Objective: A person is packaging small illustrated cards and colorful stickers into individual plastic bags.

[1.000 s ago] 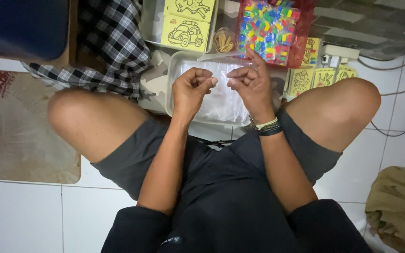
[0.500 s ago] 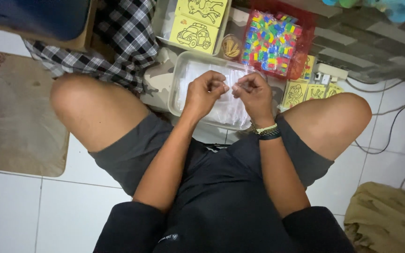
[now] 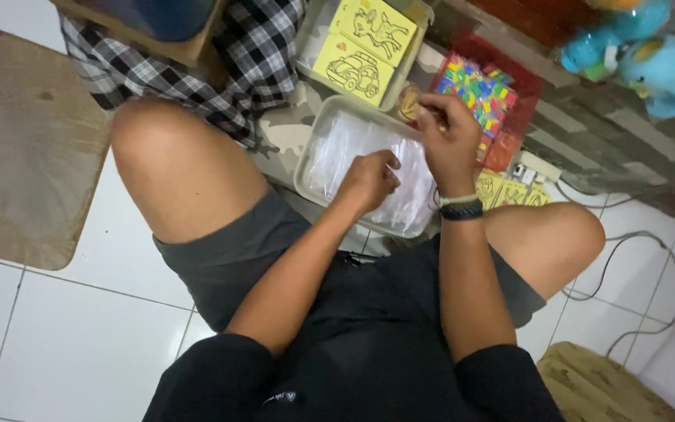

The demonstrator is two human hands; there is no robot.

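Two hands | left hand [image 3: 367, 178] clenched over one clear tray [image 3: 311, 148] | right hand [image 3: 448, 133] grip unclear

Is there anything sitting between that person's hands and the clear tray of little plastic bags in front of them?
Nothing visible does. The left hand is already curled over the small clear bags inside the clear tray. The right hand is raised over the tray's far edge, near the multicoloured pack; whether it pinches anything cannot be told.

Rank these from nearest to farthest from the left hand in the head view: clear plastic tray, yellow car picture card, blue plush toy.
1. Clear plastic tray: directly under the left hand.
2. Yellow car picture card: beyond the tray, slightly left.
3. Blue plush toy: far upper right.
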